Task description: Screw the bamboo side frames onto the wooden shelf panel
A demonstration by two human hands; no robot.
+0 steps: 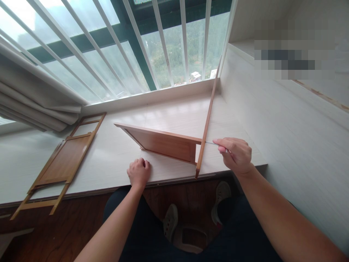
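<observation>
Left hand (139, 173): fisted, resting on surface (174, 116) near front edge, beside wooden panel (166, 145).
Right hand (236, 154): grip clamped on thin tool (211, 143), tip at upright rail (207, 122).

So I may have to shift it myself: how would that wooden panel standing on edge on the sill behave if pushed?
The wooden panel looks thin and flat, so probably stiff and fairly light. It stands on its long edge, so a sideways push would likely tip it flat. The long rail at its end and the left hand near its base may steady it somewhat.
</observation>
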